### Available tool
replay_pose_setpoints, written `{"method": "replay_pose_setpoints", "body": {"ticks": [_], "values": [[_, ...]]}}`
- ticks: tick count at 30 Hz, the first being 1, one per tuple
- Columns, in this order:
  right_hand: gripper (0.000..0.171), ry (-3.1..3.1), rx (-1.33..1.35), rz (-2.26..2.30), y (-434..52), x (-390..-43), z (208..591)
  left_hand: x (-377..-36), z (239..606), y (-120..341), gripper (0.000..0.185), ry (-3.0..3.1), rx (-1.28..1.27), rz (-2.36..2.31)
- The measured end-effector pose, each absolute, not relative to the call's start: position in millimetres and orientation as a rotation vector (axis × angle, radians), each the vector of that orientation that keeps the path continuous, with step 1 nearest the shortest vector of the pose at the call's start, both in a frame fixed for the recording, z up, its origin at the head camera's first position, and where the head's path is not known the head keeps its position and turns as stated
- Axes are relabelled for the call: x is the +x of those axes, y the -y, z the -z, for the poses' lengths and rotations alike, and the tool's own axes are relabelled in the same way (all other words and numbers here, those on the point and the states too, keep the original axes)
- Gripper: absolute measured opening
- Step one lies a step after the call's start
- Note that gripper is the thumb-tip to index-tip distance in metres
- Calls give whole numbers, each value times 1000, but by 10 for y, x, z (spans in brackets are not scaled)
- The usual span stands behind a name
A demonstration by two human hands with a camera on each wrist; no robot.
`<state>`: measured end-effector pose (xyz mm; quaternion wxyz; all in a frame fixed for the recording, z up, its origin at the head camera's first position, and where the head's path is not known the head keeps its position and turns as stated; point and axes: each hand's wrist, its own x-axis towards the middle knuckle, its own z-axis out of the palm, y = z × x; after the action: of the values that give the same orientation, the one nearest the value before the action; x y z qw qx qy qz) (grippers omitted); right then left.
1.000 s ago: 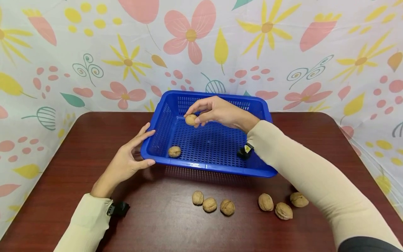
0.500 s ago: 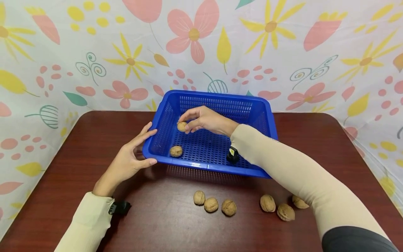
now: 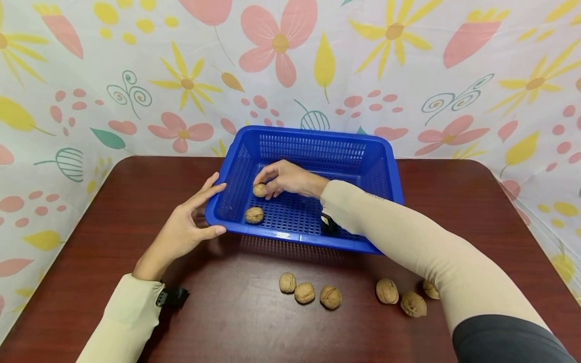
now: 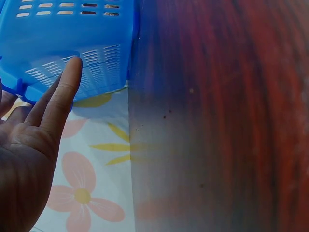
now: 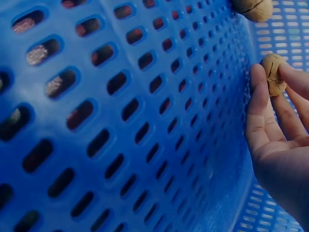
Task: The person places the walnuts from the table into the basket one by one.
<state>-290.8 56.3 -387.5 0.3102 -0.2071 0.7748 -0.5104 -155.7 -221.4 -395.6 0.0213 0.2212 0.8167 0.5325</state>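
A blue perforated basket [image 3: 384,151] stands on the dark red table [image 3: 236,312]. My right hand [image 3: 280,179] reaches into it and pinches a walnut [image 3: 259,190] low over the basket floor near the left wall; the right wrist view shows that walnut [image 5: 273,73] at my fingertips. A second walnut [image 3: 253,215] lies on the floor by the front left corner, seen too as a walnut [image 5: 251,8] in the right wrist view. My left hand [image 3: 190,227] rests with straight fingers against the basket's left front corner [image 4: 91,72].
Several walnuts lie on the table in front of the basket: three in a row [image 3: 304,292] and more to the right [image 3: 387,291], partly under my right sleeve. A flowered cloth [image 3: 181,75] backs and flanks the table.
My right hand has carried the walnut down and to the left inside the basket, close to the floor. The left hand has stayed on the basket corner.
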Motion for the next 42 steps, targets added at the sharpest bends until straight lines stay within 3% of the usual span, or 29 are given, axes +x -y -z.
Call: {"method": "replay_pose_setpoints", "body": {"ticks": [14, 24, 32, 42], "values": [[29, -2087, -558, 1291, -518, -2899, 3874, -1556, 3953, 2206, 82, -2509, 708, -1683], [25, -2283, -663, 1348, -706, -2925, 3364, -1560, 3956, 2201, 82, -2507, 703, -1671], [16, -2377, -707, 1401, -1141, -2644, 2866, -1544, 3967, 2214, 82, -2516, 696, -1695], [22, -2572, -535, 1325, -2126, -2102, 2625, -1541, 3954, 2200, 81, -2513, 695, -1692]]}}
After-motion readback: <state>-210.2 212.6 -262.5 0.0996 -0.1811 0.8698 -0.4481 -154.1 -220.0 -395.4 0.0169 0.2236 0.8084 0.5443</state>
